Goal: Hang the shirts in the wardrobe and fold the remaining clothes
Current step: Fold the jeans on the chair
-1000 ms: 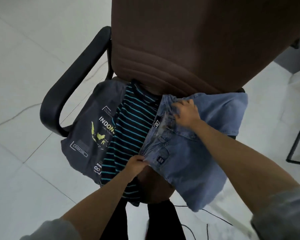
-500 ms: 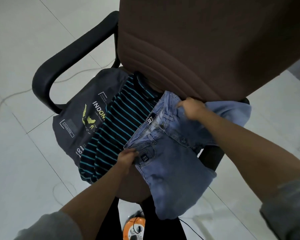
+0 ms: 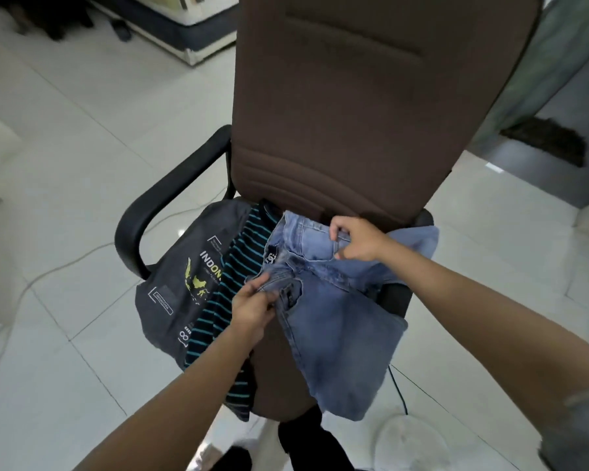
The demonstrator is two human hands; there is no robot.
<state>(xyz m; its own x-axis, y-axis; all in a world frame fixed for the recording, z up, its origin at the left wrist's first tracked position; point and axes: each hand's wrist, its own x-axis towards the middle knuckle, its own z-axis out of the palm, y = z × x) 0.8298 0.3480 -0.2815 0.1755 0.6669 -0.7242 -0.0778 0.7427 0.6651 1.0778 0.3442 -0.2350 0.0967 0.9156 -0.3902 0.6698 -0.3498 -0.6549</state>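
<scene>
- On the seat of the brown office chair [image 3: 371, 113], three garments lie side by side: a grey printed T-shirt [image 3: 177, 280] at the left, a dark striped shirt [image 3: 232, 266] in the middle, and light blue jeans [image 3: 340, 328] at the right.
- Your left hand [image 3: 252, 311] is closed in a pinch on the jeans, thumb and fingers gripping the denim at the waistband edge nearest the striped shirt.
- Your right hand [image 3: 357, 239] is closed on the far side of the waistband, fingers curled over the cloth just in front of the chair's backrest.
- The waistband is spread between your two hands; the jeans legs trail toward you and hang over the front edge of the seat.
- The striped shirt overlaps the grey T-shirt's right edge and is itself partly covered by the jeans.
- The grey T-shirt drapes off the left side of the seat, below the black armrest [image 3: 164, 205].
- The chair stands on a white tiled floor [image 3: 65, 130]; a thin cable [image 3: 402, 385] runs across the tiles at the right of the jeans.
</scene>
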